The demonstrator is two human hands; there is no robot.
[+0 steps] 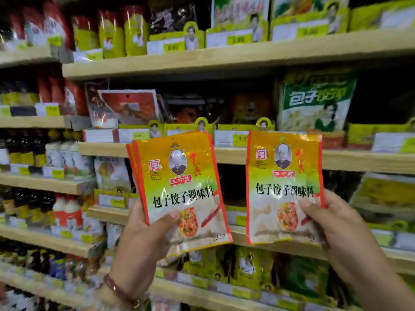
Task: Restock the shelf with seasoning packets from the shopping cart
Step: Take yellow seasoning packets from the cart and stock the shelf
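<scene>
My left hand (pixel 147 234) grips a small stack of orange, green and white seasoning packets (pixel 179 176) by the lower left corner, thumb across the front. A single matching seasoning packet (pixel 284 180) is held upright by my right hand (pixel 332 230), pinched at its lower right edge. Both are raised in front of the wooden shelf (pixel 359 160). A dark gap (pixel 231 182) in the shelf row shows between the two packets. The shopping cart is out of view.
Wooden shelves run across the whole view, stocked with yellow-green display boxes (pixel 238 34), a large green dumpling seasoning bag (pixel 316 102), red pouches (pixel 128 106) and dark sauce bottles (pixel 24 151) at the left. Price tags line the shelf edges.
</scene>
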